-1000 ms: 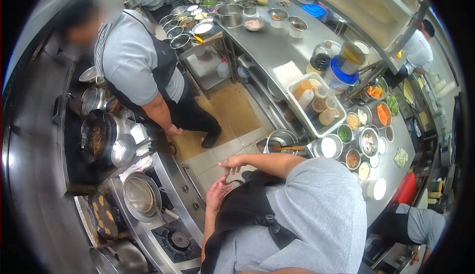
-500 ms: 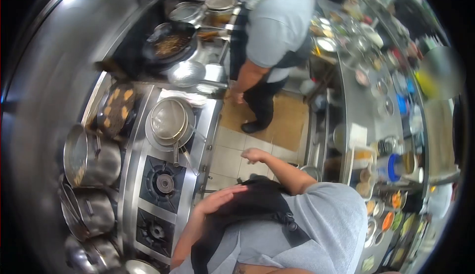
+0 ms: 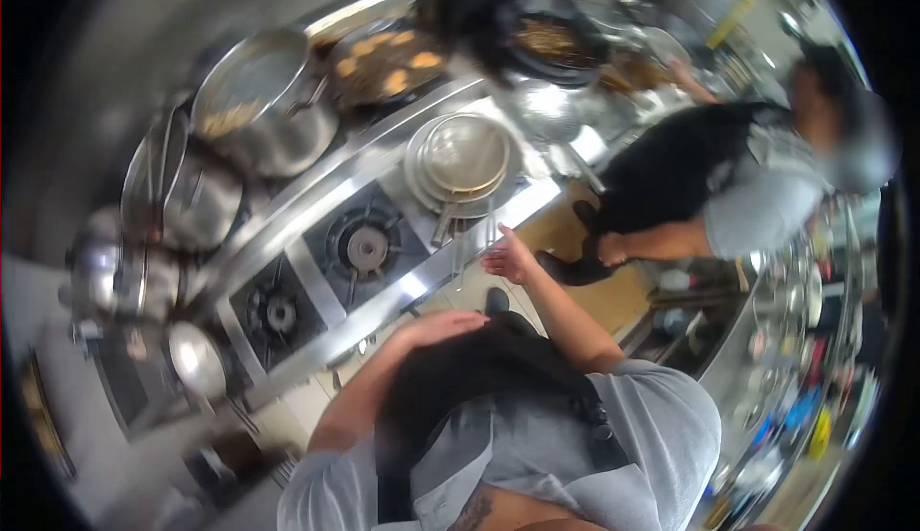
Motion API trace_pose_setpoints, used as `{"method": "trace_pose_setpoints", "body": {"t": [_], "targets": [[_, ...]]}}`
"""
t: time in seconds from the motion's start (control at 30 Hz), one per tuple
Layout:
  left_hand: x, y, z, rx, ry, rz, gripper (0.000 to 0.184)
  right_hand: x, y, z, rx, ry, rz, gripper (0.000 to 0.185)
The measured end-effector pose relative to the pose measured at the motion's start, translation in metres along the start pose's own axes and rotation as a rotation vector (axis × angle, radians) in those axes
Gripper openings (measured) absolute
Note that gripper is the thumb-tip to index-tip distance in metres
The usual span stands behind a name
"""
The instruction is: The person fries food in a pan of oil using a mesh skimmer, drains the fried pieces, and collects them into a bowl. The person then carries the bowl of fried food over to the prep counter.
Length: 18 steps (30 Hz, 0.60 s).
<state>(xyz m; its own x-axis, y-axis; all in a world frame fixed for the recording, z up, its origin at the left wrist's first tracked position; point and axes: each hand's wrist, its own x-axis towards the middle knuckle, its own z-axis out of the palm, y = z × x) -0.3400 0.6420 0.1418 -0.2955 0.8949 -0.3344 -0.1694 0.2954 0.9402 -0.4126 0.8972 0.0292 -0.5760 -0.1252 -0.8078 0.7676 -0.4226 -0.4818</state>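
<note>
The left hand [image 3: 439, 328] is lying flat at the black cloth apron [image 3: 450, 370], its fingers straight, together and empty. The right hand [image 3: 510, 259], fingers loosely parted and gripping nothing, is hovering near the round, long-handled metal strainers [image 3: 467, 152], which are resting stacked on the shiny steel stove [image 3: 412, 287].

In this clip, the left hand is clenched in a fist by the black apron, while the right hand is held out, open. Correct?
Not the fist: the head view shows the left hand with its fingers stretched out, by the black apron. The right hand is held out, open.
</note>
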Motion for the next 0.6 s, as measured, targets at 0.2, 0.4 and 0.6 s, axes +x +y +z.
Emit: {"method": "trace_pose_setpoints", "body": {"t": [0.2, 0.4, 0.6], "targets": [[0.028, 0.008, 0.006, -0.337, 0.558, 0.105, 0.021, 0.031, 0.002, -0.036, 0.063, -0.233, 0.013, 0.059], [0.068, -0.041, -0.030, 0.356, 1.583, -0.097, 0.028, 0.035, -0.026, -0.061, -0.037, -0.198, 0.024, 0.052], [0.084, -0.079, -0.031, -0.666, 0.868, -0.466, 0.062, -0.083, -0.063, -0.007, -1.563, 0.339, -0.606, 0.071]]}}
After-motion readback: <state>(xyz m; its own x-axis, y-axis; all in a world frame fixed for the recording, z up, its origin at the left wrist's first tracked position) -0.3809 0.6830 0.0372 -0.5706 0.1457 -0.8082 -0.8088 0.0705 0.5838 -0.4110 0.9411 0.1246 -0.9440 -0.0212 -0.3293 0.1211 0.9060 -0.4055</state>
